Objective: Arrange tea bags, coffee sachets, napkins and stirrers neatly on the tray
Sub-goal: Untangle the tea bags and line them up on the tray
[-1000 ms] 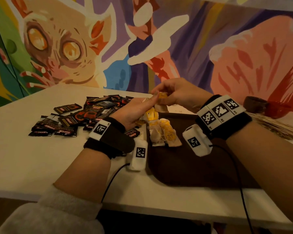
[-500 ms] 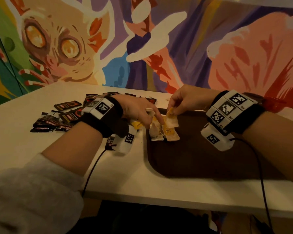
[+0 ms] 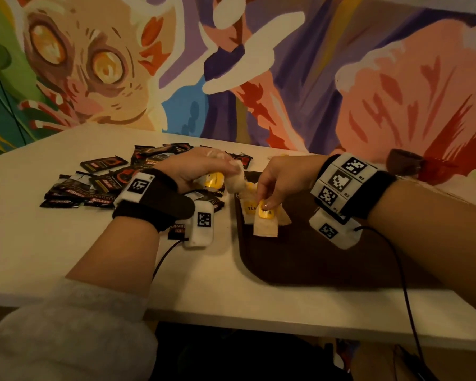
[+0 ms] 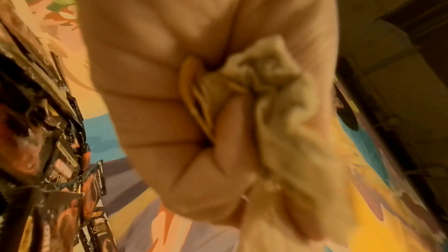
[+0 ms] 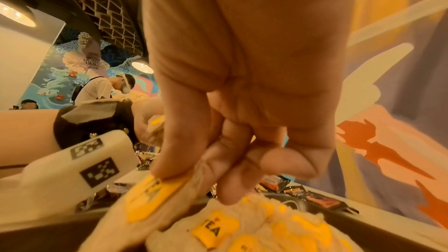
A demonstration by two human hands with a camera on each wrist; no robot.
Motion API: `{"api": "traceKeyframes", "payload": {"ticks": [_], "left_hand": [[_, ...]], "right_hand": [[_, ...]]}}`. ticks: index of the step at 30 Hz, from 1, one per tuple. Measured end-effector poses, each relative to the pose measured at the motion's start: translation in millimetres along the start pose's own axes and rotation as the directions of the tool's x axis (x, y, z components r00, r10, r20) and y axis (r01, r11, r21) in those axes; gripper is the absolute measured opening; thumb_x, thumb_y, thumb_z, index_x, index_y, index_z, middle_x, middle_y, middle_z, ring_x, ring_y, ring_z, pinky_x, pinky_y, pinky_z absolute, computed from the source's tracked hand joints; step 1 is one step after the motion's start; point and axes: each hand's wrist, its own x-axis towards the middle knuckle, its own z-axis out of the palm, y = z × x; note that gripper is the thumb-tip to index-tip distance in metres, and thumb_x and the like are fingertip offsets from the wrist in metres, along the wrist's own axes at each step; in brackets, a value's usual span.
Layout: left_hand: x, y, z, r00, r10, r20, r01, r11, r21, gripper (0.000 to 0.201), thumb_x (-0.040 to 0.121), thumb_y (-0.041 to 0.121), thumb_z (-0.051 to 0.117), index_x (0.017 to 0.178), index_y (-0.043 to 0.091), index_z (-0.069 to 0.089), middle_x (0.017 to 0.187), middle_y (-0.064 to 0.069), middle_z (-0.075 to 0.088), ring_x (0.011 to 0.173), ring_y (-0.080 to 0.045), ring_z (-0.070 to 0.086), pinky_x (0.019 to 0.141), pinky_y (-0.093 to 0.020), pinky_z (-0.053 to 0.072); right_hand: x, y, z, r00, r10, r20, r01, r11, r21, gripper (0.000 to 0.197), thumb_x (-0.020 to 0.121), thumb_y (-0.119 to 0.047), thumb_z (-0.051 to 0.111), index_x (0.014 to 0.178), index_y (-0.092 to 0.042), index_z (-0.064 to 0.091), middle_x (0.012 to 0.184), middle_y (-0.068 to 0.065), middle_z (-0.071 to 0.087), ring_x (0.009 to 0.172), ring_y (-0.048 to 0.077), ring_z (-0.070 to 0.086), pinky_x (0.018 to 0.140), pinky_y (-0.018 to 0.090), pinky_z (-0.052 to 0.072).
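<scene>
A dark brown tray (image 3: 313, 259) lies on the white table, right of centre. Several pale tea bags (image 3: 265, 225) with yellow tags lie at the tray's near-left corner. My right hand (image 3: 267, 206) pinches the yellow tag of the front tea bag (image 5: 145, 196) between thumb and forefinger, low over the others (image 5: 218, 231). My left hand (image 3: 204, 171) hovers just left of the tray, fingers curled round a bunch of tea bags (image 4: 271, 102) with yellow tags (image 3: 214, 179). Black coffee sachets (image 3: 102, 182) lie scattered on the table under and to the left of that hand.
A painted mural wall stands right behind the table. A dark brown holder (image 3: 403, 162) sits at the far right by the wall. Cables trail from both wrist cameras over the table's front edge (image 3: 259, 323). Other people (image 5: 101, 89) show in the right wrist view's background.
My right hand has come nearer on the tray, drawing one tea bag by its tag out in front of the pile. My left hand has lifted slightly with its bunch.
</scene>
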Motion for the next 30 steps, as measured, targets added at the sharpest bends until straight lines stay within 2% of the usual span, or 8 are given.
{"api": "traceKeyframes", "payload": {"ticks": [4, 7, 10, 13, 15, 19, 25, 30], "left_hand": [[0.4, -1.1, -3.9, 0.978, -0.044, -0.206, 0.003, 0.981, -0.194, 0.011, 0.083, 0.012, 0.069, 0.094, 0.013, 0.066, 0.091, -0.007, 0.068, 0.086, -0.019, 0.065, 0.073, -0.030, 0.055], [-0.3, -0.1, -5.0, 0.966, -0.040, -0.257, -0.023, 0.971, -0.238, 0.010, 0.083, 0.012, 0.070, 0.092, 0.014, 0.067, 0.088, -0.005, 0.068, 0.082, -0.018, 0.066, 0.073, -0.031, 0.055], [-0.3, -0.6, -5.5, 0.964, -0.045, -0.262, -0.016, 0.973, -0.229, 0.010, 0.082, 0.013, 0.071, 0.090, 0.015, 0.066, 0.087, -0.005, 0.068, 0.080, -0.016, 0.066, 0.071, -0.030, 0.056], [1.7, -2.2, -6.0, 0.966, -0.055, -0.251, 0.007, 0.982, -0.191, 0.018, 0.079, 0.017, 0.074, 0.095, 0.015, 0.065, 0.096, -0.010, 0.068, 0.092, -0.023, 0.066, 0.080, -0.036, 0.056], [1.8, -2.3, -5.4, 0.969, -0.056, -0.242, 0.012, 0.984, -0.179, 0.020, 0.078, 0.017, 0.075, 0.096, 0.015, 0.065, 0.099, -0.012, 0.068, 0.097, -0.026, 0.065, 0.085, -0.039, 0.055], [1.0, -2.1, -3.9, 0.974, -0.042, -0.225, 0.001, 0.984, -0.180, 0.012, 0.080, 0.016, 0.073, 0.090, 0.017, 0.066, 0.091, -0.008, 0.068, 0.091, -0.023, 0.066, 0.078, -0.035, 0.055], [-0.2, -1.2, -2.6, 0.975, -0.034, -0.218, 0.004, 0.991, -0.134, 0.014, 0.080, 0.018, 0.073, 0.092, 0.019, 0.065, 0.096, -0.008, 0.067, 0.097, -0.023, 0.064, 0.087, -0.038, 0.054], [-1.7, -0.1, 0.4, 0.976, -0.034, -0.216, 0.006, 0.991, -0.130, 0.011, 0.081, 0.016, 0.072, 0.089, 0.019, 0.065, 0.093, -0.007, 0.067, 0.097, -0.023, 0.063, 0.089, -0.039, 0.053]], "right_hand": [[17.9, -7.8, 8.5, 1.000, 0.004, 0.023, -0.002, 0.997, -0.081, 0.023, 0.085, -0.011, 0.066, 0.108, -0.012, 0.068, 0.084, -0.012, 0.060, 0.081, 0.003, 0.053, 0.071, 0.013, 0.043], [28.3, -11.5, 11.5, 1.000, 0.019, 0.017, -0.017, 0.993, -0.120, 0.027, 0.086, -0.008, 0.064, 0.112, -0.012, 0.068, 0.096, -0.007, 0.060, 0.085, 0.002, 0.050, 0.067, 0.008, 0.039], [35.6, -13.3, 11.3, 0.999, 0.033, -0.004, -0.033, 0.987, -0.156, 0.027, 0.086, -0.009, 0.064, 0.112, -0.013, 0.067, 0.107, -0.003, 0.062, 0.093, 0.006, 0.050, 0.067, 0.008, 0.039], [38.6, -14.3, 8.5, 0.999, 0.042, -0.012, -0.043, 0.982, -0.184, 0.027, 0.085, -0.010, 0.065, 0.112, -0.013, 0.067, 0.112, 0.001, 0.064, 0.094, 0.008, 0.052, 0.066, 0.010, 0.040], [39.7, -15.7, 6.7, 0.999, 0.045, -0.015, -0.047, 0.977, -0.209, 0.028, 0.085, -0.011, 0.065, 0.113, -0.013, 0.066, 0.107, 0.001, 0.063, 0.092, 0.008, 0.051, 0.059, 0.008, 0.039], [43.1, -16.5, 7.2, 0.997, 0.060, -0.047, -0.070, 0.967, -0.245, 0.029, 0.084, -0.012, 0.066, 0.113, -0.014, 0.064, 0.089, -0.007, 0.056, 0.087, 0.009, 0.050, 0.056, 0.011, 0.038], [47.2, -13.9, 13.9, 0.993, 0.094, -0.070, -0.107, 0.971, -0.213, 0.024, 0.081, -0.012, 0.070, 0.104, -0.013, 0.063, 0.078, -0.010, 0.052, 0.069, 0.004, 0.047, 0.053, 0.014, 0.037], [41.0, -11.0, 9.3, 0.995, 0.047, -0.086, -0.064, 0.977, -0.205, 0.023, 0.085, -0.012, 0.065, 0.108, -0.015, 0.068, 0.099, -0.006, 0.063, 0.086, 0.007, 0.052, 0.063, 0.010, 0.039]]}}
